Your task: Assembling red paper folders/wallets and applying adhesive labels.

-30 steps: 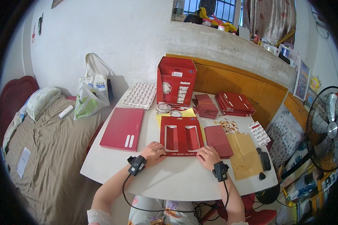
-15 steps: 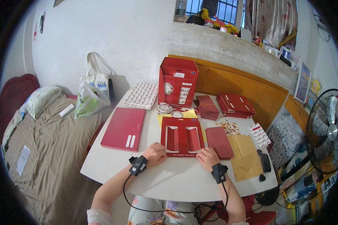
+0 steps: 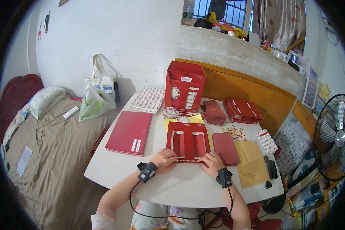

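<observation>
A flat red cardboard box with two tall cut-out windows lies before me on the white table. At its near left corner, my left hand has its fingers curled against the edge. My right hand pinches the near right part of the same edge. Both fingertips are partly hidden. Beyond the box, a yellow sheet shows with white patterned round tags beside it. Close to my right hand lies a stack of dark red wallets.
Large red flat sheets lie left, patterned white sheets behind them. A tall red display box stands at the back. Right are stacked red packs, small paper pieces, a tan plastic sheet and a black object.
My left hand has slid a little to the right along the box's near edge, and my right hand has shifted slightly inward. The whole view has moved slightly.
</observation>
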Available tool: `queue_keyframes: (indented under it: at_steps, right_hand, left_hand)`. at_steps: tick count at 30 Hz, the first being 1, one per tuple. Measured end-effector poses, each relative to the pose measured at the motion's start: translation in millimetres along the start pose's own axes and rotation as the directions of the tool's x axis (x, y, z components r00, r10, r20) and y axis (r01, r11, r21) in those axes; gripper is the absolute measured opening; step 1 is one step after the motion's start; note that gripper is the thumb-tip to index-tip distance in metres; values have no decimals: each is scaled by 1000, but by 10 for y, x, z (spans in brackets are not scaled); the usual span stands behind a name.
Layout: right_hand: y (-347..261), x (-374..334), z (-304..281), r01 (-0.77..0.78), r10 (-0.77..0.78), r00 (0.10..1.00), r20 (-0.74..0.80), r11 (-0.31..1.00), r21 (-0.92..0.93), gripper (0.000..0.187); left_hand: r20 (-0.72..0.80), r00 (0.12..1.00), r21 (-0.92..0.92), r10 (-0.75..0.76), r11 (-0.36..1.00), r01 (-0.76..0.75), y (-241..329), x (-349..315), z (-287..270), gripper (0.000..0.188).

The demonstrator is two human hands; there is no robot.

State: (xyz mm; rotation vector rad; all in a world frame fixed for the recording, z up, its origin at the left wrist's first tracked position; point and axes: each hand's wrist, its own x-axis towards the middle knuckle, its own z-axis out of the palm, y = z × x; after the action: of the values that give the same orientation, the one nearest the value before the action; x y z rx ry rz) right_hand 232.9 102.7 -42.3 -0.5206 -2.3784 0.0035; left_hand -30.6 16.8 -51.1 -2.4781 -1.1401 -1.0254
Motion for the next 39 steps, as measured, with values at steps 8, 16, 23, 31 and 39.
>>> queue_keyframes:
  at_steps: [8,16,23,31,39]
  right_hand:
    - [-119,90,124,113,-112,993,36,994,-11,11]
    - [-129,88,139,116,-114,992,50,993,-31,9]
    - [-173,116,95,111,-112,992,58,994,21,10]
    - [-163,146,199,161,-162,987,9,985,55,15]
    - [-184,152,256,166,-165,986,-13,985,55,14]
  left_hand:
    - [11,999,54,-50,997,49,20,31,175,10]
    - [-36,999,51,-9,999,11,45,96,174,10]
    - [2,998,-25,-58,998,58,60,87,155,11]
    - [-1,997,-51,-74,996,74,77,103,162,15]
    - [-8,999,-49,-38,998,38,60,94,236,11]
